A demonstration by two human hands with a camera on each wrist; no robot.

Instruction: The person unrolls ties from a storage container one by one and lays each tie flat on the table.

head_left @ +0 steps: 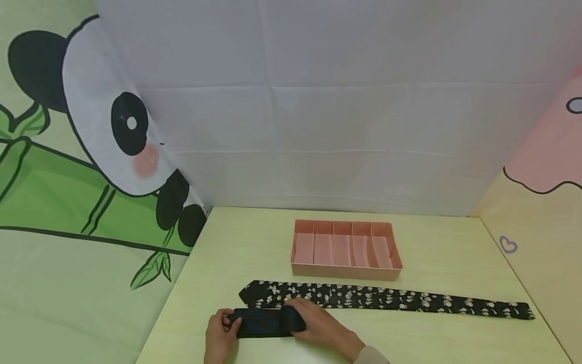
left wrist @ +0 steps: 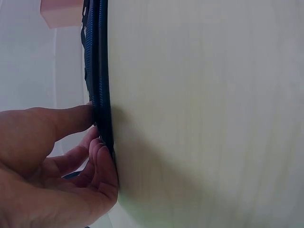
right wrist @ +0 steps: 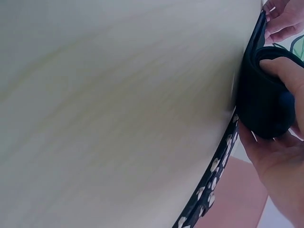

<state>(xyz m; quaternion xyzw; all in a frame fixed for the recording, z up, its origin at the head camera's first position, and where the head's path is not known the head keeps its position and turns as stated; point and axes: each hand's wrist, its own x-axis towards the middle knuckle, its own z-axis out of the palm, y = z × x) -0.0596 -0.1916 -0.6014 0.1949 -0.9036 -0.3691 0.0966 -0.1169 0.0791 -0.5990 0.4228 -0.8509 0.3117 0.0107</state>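
Observation:
A dark navy necktie (head_left: 261, 323) lies near the table's front edge, its right part wound into a thick roll (right wrist: 266, 102). My left hand (head_left: 220, 334) pinches the tie's flat left end between thumb and fingers. Around the roll curl the fingers of my right hand (head_left: 320, 323), and its thumb reaches into the coil's opening in the right wrist view. Just behind, a black necktie with a pale print (head_left: 382, 298) is stretched out flat, its pointed wide end at the left. In the left wrist view, the left hand (left wrist: 71, 166) grips the navy tie's edge.
A pink tray (head_left: 345, 273) with several narrow compartments stands behind the patterned tie on the pale wooden table (head_left: 432, 258). White cloth (head_left: 318, 121) hangs at the back, a panda-printed cloth (head_left: 86, 121) at the left and a pink and yellow one at the right.

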